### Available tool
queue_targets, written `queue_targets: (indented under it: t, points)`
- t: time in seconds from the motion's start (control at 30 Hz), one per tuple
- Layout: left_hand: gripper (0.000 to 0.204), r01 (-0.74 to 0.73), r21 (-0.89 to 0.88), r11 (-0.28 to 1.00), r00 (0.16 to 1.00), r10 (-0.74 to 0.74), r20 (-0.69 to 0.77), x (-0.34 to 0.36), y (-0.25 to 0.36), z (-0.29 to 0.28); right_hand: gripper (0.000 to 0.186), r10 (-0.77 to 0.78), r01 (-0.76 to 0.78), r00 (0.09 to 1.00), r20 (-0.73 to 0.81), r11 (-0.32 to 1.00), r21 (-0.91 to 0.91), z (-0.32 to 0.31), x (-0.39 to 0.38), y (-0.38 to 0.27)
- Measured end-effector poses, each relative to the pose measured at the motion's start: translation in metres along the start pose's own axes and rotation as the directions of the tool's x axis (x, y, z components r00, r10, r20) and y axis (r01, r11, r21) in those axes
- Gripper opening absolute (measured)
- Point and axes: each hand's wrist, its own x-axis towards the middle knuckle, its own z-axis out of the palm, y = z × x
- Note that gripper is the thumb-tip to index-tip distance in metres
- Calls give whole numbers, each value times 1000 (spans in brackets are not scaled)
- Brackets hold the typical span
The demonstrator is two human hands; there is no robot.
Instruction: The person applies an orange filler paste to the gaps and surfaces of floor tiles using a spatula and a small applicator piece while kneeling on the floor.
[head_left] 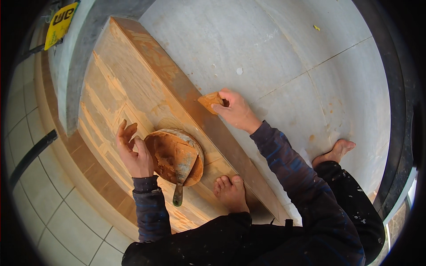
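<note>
My right hand [234, 109] pinches a flat, paste-covered orange-brown pad [210, 103] between thumb and fingers; whether it is a sponge or a scraper I cannot tell. The pad is at the front edge of a brown tiled step [155, 62]. Over the step's top, my left hand [134, 150] is half curled, fingers apart and smeared with brown paste, holding nothing. Right beside it sits a round bowl [198, 148] of thick orange-brown paste. A trowel [185, 162] lies in the bowl, its dark handle sticking out over the near rim.
My left foot [231, 193] is on the step, my right foot [334, 153] on the grey tiled floor [284, 106]. Smeared paste streaks [104, 111] cover the step's top. A grey pillar [75, 66] stands at the far left, with a yellow sign [61, 25] behind it.
</note>
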Motion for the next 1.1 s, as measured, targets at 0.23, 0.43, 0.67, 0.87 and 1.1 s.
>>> queue_targets:
  t: [0.23, 0.43, 0.67, 0.87, 1.1]
  points:
    - [55, 3, 15, 1000, 1000, -3, 5, -6, -1, 2, 31, -91, 105, 987, -131, 990, 99, 29, -16, -20]
    - [53, 2, 24, 1000, 1000, -3, 3, -3, -4, -4, 42, -241, 230, 970, 32, 952, 200, 5, -91, -22]
    - [54, -16, 17, 1000, 1000, 16, 26, 0, 4, 8, 50, -558, 542, 810, -179, 829, -135, 29, -49, -12]
    - [53, -7, 29, 1000, 1000, 6, 17, -2, 5, 12, 56, -591, 571, 806, -44, 794, -207, 23, -97, 17]
    - [53, -27, 20, 999, 999, 26, 39, -4, 16, 14, 48, -430, 406, 895, -119, 896, -179, -4, -91, -10]
